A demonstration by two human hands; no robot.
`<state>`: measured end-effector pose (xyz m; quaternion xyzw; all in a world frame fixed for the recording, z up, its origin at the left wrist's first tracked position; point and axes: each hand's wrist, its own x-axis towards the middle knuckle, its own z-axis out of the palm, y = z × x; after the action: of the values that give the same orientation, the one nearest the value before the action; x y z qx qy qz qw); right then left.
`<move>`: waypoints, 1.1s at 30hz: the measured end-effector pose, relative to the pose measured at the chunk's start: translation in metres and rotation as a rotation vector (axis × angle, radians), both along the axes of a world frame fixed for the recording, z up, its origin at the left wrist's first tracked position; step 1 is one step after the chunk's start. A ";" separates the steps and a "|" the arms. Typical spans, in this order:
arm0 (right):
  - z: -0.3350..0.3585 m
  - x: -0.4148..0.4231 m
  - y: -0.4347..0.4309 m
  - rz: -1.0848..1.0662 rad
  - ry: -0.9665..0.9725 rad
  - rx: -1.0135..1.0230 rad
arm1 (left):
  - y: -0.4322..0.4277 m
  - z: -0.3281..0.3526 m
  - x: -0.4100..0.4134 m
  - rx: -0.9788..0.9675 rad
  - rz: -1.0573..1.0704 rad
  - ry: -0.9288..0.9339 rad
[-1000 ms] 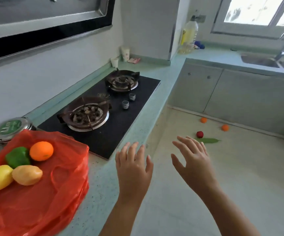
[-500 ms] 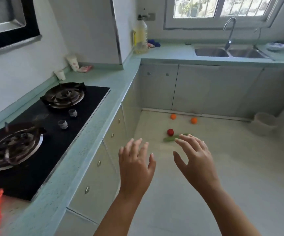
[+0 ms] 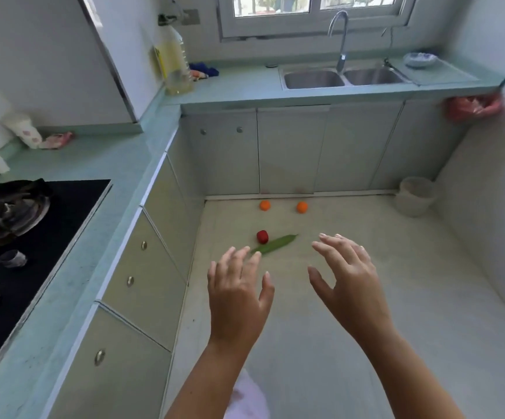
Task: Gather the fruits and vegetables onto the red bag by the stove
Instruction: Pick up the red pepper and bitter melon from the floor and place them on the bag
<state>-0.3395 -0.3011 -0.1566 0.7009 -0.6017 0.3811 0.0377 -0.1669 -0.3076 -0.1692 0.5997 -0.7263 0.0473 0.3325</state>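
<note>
so both hands are up in front holding nothing: left hand (image 3: pixel 239 297) and right hand (image 3: pixel 351 285) side by side with a gap between them, fingers spread and loosely bent, backs up, over the floor (image 3: pixel 366 343)

the stuff to gather is all down on that floor. a small red fruit (image 3: pixel 262 236) sits right against a long green vegetable (image 3: pixel 275 244) that lies flat at a slant, and the vegetable's near tip is hidden behind the left hand's fingertips. further back, close to the cabinet doors (image 3: pixel 287 146) under the sink (image 3: pixel 314 78), there's an orange fruit (image 3: pixel 265 205) and a second orange fruit (image 3: pixel 302 207), apart from each other. can't tell what kind any of them are from here

on the left the desk (image 3: pixel 109 158) has the black stove (image 3: pixel 72 213) set into it, one burner and two knobs showing. round the corner it carries the double sink with a tall faucet (image 3: pixel 342 60), and a big bottle of yellowish oil (image 3: pixel 176 60) stands in the corner. a red plastic bag (image 3: pixel 472 107) hangs off the far right end of the desk, and a pale bucket (image 3: pixel 416 195) sits on the floor near that corner
</note>
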 end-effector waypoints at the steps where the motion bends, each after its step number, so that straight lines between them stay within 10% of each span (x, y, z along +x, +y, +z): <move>1: -0.002 -0.004 -0.013 -0.010 -0.001 0.000 | -0.015 -0.003 -0.004 -0.002 -0.009 0.013; 33: -0.047 -0.047 -0.446 0.045 0.065 0.153 | -0.442 -0.058 -0.040 0.076 -0.059 0.038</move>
<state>-0.3864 -0.7468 -0.2033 0.7269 -0.6117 0.3120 -0.0050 -0.2068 -0.7495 -0.2276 0.5911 -0.7384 -0.0013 0.3246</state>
